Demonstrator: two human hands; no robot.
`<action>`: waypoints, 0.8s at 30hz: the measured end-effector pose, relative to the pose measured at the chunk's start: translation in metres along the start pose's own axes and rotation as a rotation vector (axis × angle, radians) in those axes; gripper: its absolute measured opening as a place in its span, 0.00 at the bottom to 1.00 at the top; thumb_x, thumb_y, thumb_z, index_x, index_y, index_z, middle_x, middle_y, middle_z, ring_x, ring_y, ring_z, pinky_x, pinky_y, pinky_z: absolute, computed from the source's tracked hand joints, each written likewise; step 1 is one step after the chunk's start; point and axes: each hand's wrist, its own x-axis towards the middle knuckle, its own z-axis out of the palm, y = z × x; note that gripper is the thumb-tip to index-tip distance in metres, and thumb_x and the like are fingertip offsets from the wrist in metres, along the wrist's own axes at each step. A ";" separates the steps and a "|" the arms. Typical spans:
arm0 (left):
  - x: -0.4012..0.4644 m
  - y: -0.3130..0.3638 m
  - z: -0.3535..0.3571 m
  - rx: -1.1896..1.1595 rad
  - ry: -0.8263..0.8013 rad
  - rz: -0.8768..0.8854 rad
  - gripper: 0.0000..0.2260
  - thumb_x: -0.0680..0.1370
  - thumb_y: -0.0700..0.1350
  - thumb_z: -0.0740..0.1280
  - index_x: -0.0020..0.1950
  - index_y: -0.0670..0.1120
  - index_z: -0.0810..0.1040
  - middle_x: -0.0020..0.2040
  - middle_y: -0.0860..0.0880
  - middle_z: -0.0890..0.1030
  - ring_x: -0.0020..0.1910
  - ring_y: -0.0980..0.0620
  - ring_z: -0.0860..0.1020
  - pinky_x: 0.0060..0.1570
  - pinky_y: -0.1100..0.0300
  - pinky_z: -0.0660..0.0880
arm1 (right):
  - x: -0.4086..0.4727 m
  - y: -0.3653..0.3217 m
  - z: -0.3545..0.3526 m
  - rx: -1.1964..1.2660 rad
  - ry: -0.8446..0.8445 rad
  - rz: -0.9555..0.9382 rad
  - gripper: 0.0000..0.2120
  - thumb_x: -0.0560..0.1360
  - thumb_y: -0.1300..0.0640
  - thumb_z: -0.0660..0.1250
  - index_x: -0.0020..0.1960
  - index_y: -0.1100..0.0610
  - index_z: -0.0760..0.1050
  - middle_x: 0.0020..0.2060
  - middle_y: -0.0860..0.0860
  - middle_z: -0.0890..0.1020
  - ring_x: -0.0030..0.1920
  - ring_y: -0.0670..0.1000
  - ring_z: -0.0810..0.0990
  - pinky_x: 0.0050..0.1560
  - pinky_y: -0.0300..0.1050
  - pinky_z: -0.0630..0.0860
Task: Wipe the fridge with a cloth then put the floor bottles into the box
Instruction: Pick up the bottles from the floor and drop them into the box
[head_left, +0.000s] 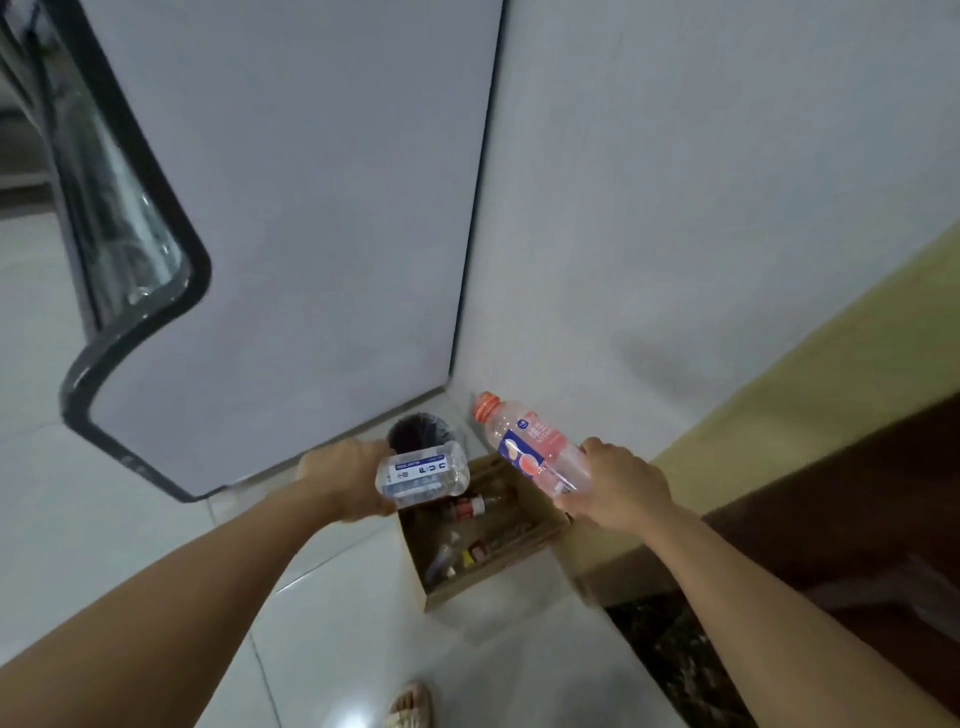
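Well into the second half of the task, by the look of it: no cloth in sight, both hands loaded and held over the cardboard box (485, 540) on the floor tiles beside the fridge (291, 234). Left hand (345, 483) wrapped around a clear bottle with a blue-and-white label (422, 474), lying roughly level, poised above the box's near-left corner. Right hand (615, 488) closed around the lower body of a clear bottle with an orange cap and pink label (535, 449), tilted so that the cap points up and left toward the fridge's corner, its base above the box's right rim. Inside the box, several small bottles already lying loose; behind it, a dark round bin (418, 434) against the fridge's foot. Next, probably: lowering both bottles into the opening and letting go, minding the rim on the right side and the bottles below. Both forearms stretched forward and down, wrists slightly turned inward. A sandalled foot (410, 704) at the bottom edge.
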 end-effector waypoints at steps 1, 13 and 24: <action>0.008 0.002 0.004 -0.014 -0.014 -0.009 0.27 0.67 0.61 0.71 0.63 0.56 0.69 0.55 0.53 0.79 0.49 0.53 0.75 0.44 0.57 0.72 | 0.013 0.003 0.002 -0.001 -0.025 -0.015 0.25 0.67 0.36 0.68 0.50 0.49 0.60 0.44 0.46 0.72 0.42 0.48 0.73 0.34 0.40 0.65; 0.070 0.044 0.070 -0.189 -0.110 -0.299 0.27 0.68 0.60 0.71 0.62 0.53 0.70 0.54 0.53 0.79 0.46 0.54 0.74 0.40 0.59 0.67 | 0.165 0.021 0.055 -0.064 -0.260 -0.251 0.24 0.67 0.34 0.68 0.52 0.49 0.66 0.45 0.45 0.76 0.41 0.46 0.76 0.39 0.41 0.70; 0.161 0.082 0.245 -0.290 -0.204 -0.467 0.24 0.68 0.60 0.71 0.59 0.54 0.69 0.52 0.53 0.78 0.48 0.53 0.77 0.45 0.57 0.74 | 0.268 0.068 0.213 -0.188 -0.419 -0.292 0.28 0.69 0.36 0.68 0.62 0.50 0.69 0.53 0.48 0.80 0.49 0.49 0.79 0.42 0.42 0.73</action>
